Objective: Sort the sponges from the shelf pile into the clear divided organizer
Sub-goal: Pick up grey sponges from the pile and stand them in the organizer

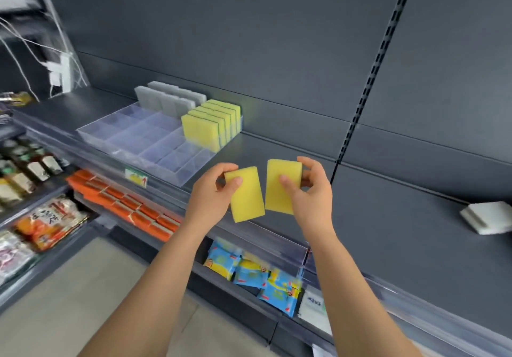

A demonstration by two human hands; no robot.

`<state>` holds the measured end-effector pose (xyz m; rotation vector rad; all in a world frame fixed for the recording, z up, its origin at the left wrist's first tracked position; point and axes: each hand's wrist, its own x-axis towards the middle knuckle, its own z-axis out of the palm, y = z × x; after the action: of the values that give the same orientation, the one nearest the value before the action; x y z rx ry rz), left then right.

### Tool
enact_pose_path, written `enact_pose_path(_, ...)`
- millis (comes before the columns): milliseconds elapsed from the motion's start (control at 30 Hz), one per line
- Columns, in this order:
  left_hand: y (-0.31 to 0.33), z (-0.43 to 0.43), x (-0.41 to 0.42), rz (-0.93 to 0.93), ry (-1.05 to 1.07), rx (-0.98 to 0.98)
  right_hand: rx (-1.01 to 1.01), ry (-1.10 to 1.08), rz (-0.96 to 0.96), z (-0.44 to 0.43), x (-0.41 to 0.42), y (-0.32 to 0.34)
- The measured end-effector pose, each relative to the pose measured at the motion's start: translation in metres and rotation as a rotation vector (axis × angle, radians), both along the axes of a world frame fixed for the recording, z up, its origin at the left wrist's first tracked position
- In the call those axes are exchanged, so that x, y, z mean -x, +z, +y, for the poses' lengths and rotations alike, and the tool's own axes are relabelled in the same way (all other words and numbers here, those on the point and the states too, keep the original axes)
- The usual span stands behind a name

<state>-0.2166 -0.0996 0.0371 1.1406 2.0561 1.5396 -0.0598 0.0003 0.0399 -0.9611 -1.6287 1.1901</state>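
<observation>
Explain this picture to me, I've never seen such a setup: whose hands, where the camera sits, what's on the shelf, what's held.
No machine: a person works bare-handed, and the camera sits on their head, looking forward and down. The left hand pinches a yellow sponge, the right hand a second yellow sponge, both above the shelf. On it stands a clear divided organizer with a row of yellow sponges upright at its far right and grey sponges at its back. A blurred white stack lies far right.
</observation>
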Motion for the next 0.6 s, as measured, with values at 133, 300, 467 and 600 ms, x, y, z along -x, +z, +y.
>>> enact_pose_path(133, 0.004, -0.008, 0.044, -0.014, 0.034, 0.006, 0.01, 0.056, -0.002, 0.0, 0.05, 0.001)
enact_pose_path(300, 0.008, -0.002, 0.101, -0.035, 0.05, 0.008, -0.014, 0.084, -0.005, 0.016, 0.111, 0.003)
enact_pose_path(467, 0.012, 0.018, 0.159, -0.041, 0.068, -0.019, -0.052, 0.094, -0.018, 0.039, 0.171, 0.005)
enact_pose_path(600, 0.018, 0.036, 0.202, 0.005, 0.104, -0.016, -0.073, 0.111, -0.045, 0.058, 0.211, 0.006)
